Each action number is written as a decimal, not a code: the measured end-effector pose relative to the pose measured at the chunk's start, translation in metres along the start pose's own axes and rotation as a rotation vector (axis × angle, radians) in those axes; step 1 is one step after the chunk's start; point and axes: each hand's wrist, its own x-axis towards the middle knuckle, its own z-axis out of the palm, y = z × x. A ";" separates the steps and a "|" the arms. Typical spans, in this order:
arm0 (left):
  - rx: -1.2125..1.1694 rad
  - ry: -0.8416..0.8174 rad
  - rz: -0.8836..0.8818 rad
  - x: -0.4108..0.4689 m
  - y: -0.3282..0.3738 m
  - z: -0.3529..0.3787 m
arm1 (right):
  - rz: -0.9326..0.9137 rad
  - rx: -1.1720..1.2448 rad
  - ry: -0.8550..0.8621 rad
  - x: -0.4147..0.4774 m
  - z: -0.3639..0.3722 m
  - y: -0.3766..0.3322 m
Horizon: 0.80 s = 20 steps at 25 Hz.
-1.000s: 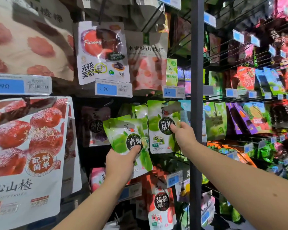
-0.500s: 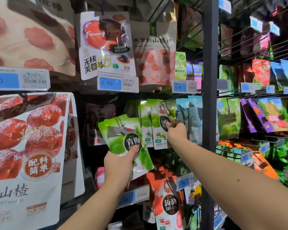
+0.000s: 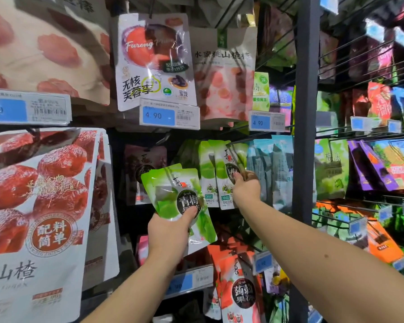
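I stand at a shop rack of hanging snack bags. My left hand (image 3: 170,231) grips a small stack of green plum-jelly pouches (image 3: 170,192) from below, thumb over the front one. My right hand (image 3: 245,187) reaches further in and pinches a green pouch (image 3: 229,169) that hangs in a row of the same pouches (image 3: 207,173) on a peg. The peg itself is mostly hidden behind the pouches.
A dark upright post (image 3: 304,136) stands just right of my right arm. Large hawthorn bags (image 3: 40,206) hang at left, a plum bag (image 3: 154,61) above, blue pouches (image 3: 273,169) beside the green row, red pouches (image 3: 240,283) below. Blue price tags (image 3: 168,115) line the pegs.
My right hand has pushed the hanging green pouch back along the peg, so it now shows edge-on against the row. My left hand has kept its stack almost still.
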 end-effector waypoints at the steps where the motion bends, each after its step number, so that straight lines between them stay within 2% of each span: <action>1: -0.005 0.003 0.000 -0.002 0.002 0.000 | -0.013 0.001 -0.014 -0.003 -0.006 -0.002; 5: -0.019 0.032 -0.008 -0.011 0.009 -0.003 | -0.053 -0.040 -0.143 -0.026 -0.042 -0.012; 9: -0.030 0.029 -0.022 -0.016 0.013 -0.006 | -0.270 -0.412 -0.345 -0.057 -0.072 0.007; 11: -0.036 0.026 -0.020 -0.018 0.015 -0.005 | -0.306 -0.581 -0.399 -0.062 -0.073 0.021; 15: -0.044 0.001 0.008 -0.020 0.019 -0.002 | -0.296 -0.484 -0.364 -0.058 -0.054 0.028; 20: -0.040 -0.054 0.051 -0.017 0.018 -0.002 | -0.292 -0.472 -0.273 -0.054 -0.022 0.033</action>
